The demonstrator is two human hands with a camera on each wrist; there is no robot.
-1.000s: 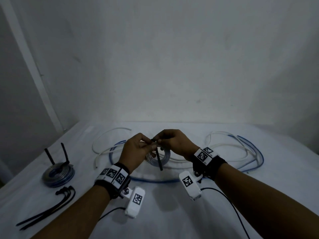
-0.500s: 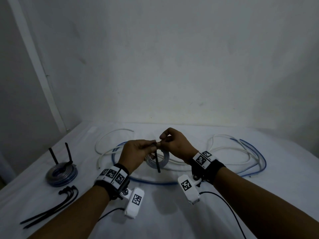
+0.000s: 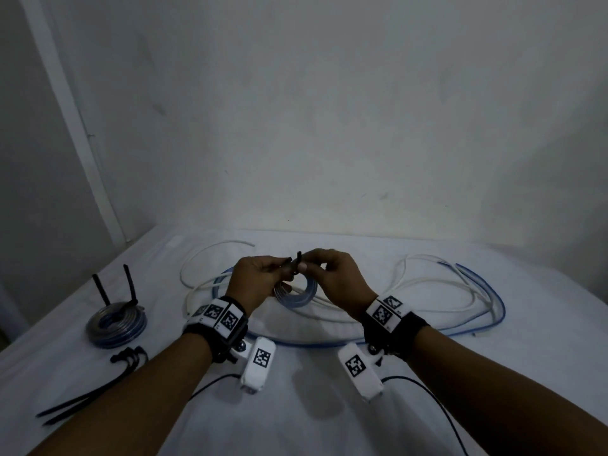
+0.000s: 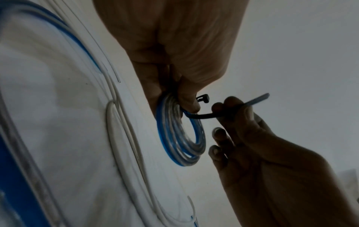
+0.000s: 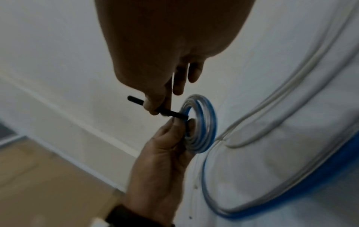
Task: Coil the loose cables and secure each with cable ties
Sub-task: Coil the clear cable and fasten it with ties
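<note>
A small coil of blue and clear cable (image 3: 296, 296) hangs in the air between my hands above the white table (image 3: 312, 406). My left hand (image 3: 260, 278) pinches the top of the coil (image 4: 180, 135), where the black cable tie's head (image 4: 203, 99) sticks out by the thumb. The cable tie (image 4: 202, 115) passes through the coil. My right hand (image 3: 335, 278) pinches the tie's tail (image 5: 165, 112) between thumb and forefinger, right beside the coil (image 5: 202, 126). The tail's end (image 3: 298, 256) pokes up between the two hands.
At the left a tied coil (image 3: 115, 324) lies with two tie tails standing up. Spare black ties (image 3: 98, 383) lie nearer the front left. Loose white and blue cables (image 3: 460, 291) loop across the back and right. A wall rises behind the table.
The tie's tail hung down below my hands before; now it is wrapped up around the coil and points upward between them. Both hands have stayed close together.
</note>
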